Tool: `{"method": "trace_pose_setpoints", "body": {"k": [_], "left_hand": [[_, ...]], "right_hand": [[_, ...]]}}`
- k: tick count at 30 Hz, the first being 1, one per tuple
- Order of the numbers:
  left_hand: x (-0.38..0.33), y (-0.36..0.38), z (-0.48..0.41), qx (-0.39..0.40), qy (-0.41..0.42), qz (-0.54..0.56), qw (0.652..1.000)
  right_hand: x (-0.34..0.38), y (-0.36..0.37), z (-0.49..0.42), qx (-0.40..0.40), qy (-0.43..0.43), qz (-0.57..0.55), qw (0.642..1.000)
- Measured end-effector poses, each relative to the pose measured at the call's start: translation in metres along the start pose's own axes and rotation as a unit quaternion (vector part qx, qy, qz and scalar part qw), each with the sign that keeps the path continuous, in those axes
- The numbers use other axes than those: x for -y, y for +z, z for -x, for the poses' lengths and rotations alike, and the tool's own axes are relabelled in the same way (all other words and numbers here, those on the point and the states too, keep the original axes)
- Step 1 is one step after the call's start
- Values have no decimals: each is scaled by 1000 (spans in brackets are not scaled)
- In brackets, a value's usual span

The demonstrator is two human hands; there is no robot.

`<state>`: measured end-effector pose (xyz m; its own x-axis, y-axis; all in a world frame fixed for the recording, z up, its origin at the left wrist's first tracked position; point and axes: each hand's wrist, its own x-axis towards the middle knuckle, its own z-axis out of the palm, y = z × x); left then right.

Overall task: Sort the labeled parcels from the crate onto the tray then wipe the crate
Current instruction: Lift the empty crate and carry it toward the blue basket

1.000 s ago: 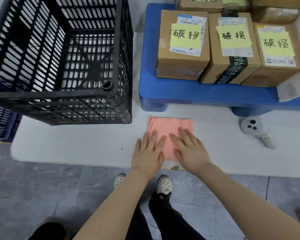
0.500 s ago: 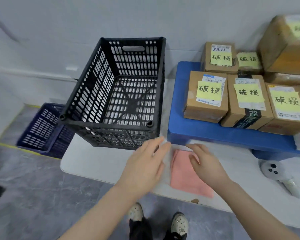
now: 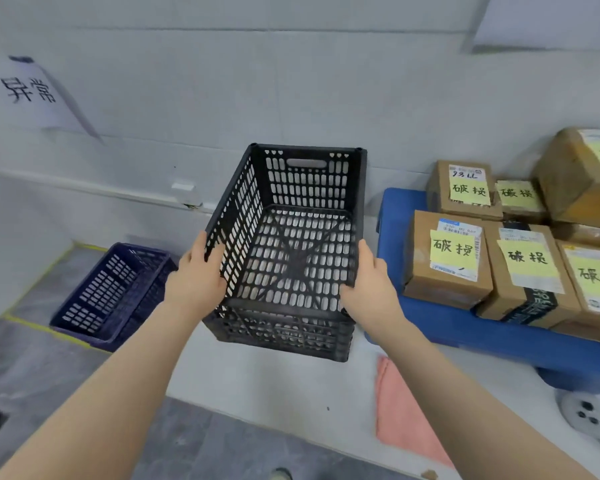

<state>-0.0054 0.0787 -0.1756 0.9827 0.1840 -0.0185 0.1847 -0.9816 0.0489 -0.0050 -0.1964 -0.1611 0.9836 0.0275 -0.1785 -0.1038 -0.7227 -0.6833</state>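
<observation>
Pale tiled wall (image 3: pixel 291 81), grey floor (image 3: pixel 32 368)

Matt plastic crate (image 3: pixel 305 188); cardboard parcels (image 3: pixel 445 271); cloth (image 3: pixel 406 420), seemingly terry.

left hand (image 3: pixel 194 275): arm outstretched; fingers grip crate (image 3: pixel 305 183) wall | right hand (image 3: pixel 369 284): arm outstretched; fingers grip opposite wall

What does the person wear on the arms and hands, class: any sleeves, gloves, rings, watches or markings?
Nothing shows on either. The left hand and right hand are bare, with no gloves, rings or markings visible. The left forearm and right forearm are uncovered down to the picture's bottom edge: no sleeve, cuff, watch or wristband in view.
</observation>
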Motion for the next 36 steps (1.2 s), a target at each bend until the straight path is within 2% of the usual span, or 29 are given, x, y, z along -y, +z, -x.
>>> {"method": "trace_pose_setpoints", "body": {"k": [3,9,13,18,30,36], "left_hand": [[15,7,-10,11,-7,28,1000],[43,6,-34,113,18,94,989],[41,12,-49,146,9,141,979],[42,18,-66,152,8,121,981],[47,23,-74,103,25,144,984],[103,20,-42,89,-14,170,981]], "right_hand": [[-3,12,-6,-10,9,25,1000],[8,24,-17,6,77,71,994],[9,24,-28,-7,84,81,993],[6,23,-41,-19,87,90,992],[6,28,-51,-31,84,126,988],[50,55,-35,-7,55,125,991]]}}
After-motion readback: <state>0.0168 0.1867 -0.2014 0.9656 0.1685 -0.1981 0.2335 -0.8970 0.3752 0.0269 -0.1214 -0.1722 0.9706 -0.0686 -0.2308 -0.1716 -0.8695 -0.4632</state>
